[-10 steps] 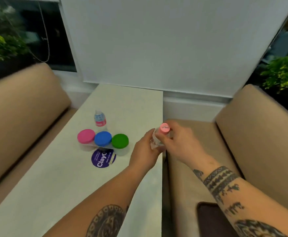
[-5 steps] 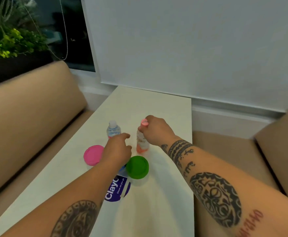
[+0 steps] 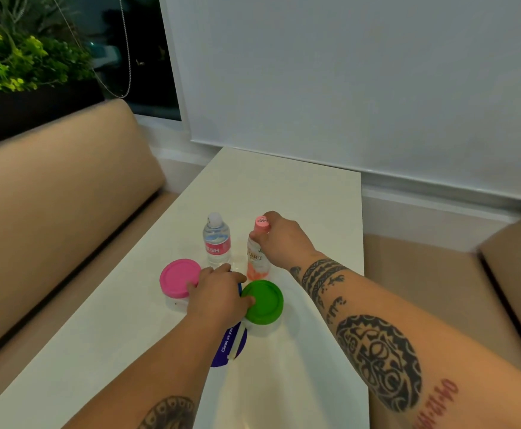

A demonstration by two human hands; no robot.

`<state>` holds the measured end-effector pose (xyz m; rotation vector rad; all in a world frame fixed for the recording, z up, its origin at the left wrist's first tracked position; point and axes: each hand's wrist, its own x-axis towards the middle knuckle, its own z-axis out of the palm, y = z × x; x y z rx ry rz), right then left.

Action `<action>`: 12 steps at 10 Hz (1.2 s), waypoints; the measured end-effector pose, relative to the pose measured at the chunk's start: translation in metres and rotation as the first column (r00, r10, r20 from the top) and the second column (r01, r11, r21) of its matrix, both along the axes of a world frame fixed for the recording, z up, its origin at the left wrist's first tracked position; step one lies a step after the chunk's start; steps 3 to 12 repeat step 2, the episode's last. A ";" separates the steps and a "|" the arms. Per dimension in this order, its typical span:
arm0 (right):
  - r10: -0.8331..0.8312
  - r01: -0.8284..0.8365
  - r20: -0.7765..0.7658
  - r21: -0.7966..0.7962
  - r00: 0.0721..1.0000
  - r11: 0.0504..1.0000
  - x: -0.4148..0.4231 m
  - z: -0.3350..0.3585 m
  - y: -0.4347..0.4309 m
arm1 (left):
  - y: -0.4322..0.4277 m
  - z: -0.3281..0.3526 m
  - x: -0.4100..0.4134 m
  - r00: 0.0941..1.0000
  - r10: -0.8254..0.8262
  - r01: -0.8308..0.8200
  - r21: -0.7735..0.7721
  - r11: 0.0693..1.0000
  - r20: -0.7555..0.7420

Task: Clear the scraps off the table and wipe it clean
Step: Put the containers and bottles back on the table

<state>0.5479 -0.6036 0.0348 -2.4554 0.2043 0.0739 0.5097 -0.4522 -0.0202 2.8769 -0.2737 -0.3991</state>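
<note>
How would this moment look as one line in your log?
right hand: grips pink-capped bottle, upright on table | left hand: rests on blue-lidded tub | wiping: not begun

blue-lidded tub (image 3: 239,289) mostly hidden under left hand (image 3: 219,294), purple sticker (image 3: 236,346) partly covered

Looks like a café or diner booth: tan padded benches (image 3: 52,196) flanking a narrow white counter (image 3: 284,193) below a blinded window (image 3: 346,72).
</note>
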 end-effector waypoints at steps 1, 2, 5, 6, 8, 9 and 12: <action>0.000 0.000 0.020 0.006 1.000 1.000 0.001 -0.003 0.000 | 0.001 -0.002 0.000 1.000 0.002 -0.002 -0.008 1.000 0.005; 0.006 -0.006 0.003 0.006 1.000 1.000 -0.001 0.000 0.000 | 0.001 -0.002 -0.001 1.000 0.005 -0.005 -0.004 1.000 0.003; 0.006 -0.006 0.003 0.006 1.000 1.000 -0.001 0.000 0.000 | 0.001 -0.002 -0.001 1.000 0.005 -0.005 -0.004 1.000 0.003; 0.006 -0.006 0.003 0.006 1.000 1.000 -0.001 0.000 0.000 | 0.001 -0.002 -0.001 1.000 0.005 -0.005 -0.004 1.000 0.003; 0.006 -0.006 0.003 0.006 1.000 1.000 -0.001 0.000 0.000 | 0.001 -0.002 -0.001 1.000 0.005 -0.005 -0.004 1.000 0.003; 0.006 -0.006 0.003 0.006 1.000 1.000 -0.001 0.000 0.000 | 0.001 -0.002 -0.001 1.000 0.005 -0.005 -0.004 1.000 0.003; 0.006 -0.006 0.003 0.006 1.000 1.000 -0.001 0.000 0.000 | 0.001 -0.002 -0.001 1.000 0.005 -0.005 -0.004 1.000 0.003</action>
